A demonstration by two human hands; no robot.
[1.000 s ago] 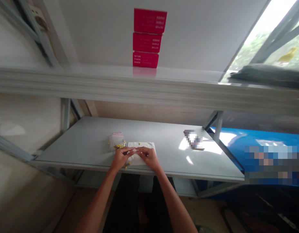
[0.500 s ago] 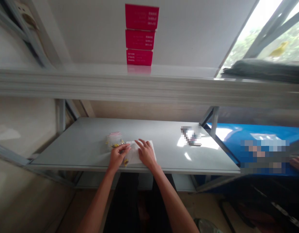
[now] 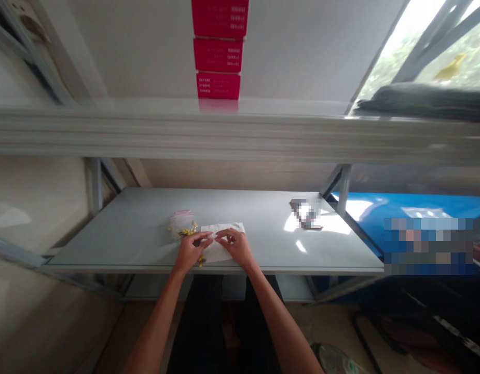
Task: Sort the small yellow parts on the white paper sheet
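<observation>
A white sheet of paper or tissue (image 3: 223, 229) lies near the front edge of a grey shelf (image 3: 240, 208). My left hand (image 3: 190, 251) and my right hand (image 3: 238, 246) rest on it, fingertips pinched together over its middle; what they pinch is too small to tell. Small yellow pieces (image 3: 190, 232) lie beside my left hand, some under it. A small clear bag with a pink top strip (image 3: 181, 221) sits just behind them.
A dark blurred object (image 3: 306, 214) lies on the shelf to the right. Above runs an upper shelf (image 3: 240, 130) carrying three stacked pink boxes (image 3: 218, 49) and a dark folded cloth (image 3: 422, 101). A blue surface (image 3: 380, 213) adjoins on the right.
My right hand, flat on the white sheet half a second ago, has curled its fingers toward my left fingertips. The view has tilted down slightly.
</observation>
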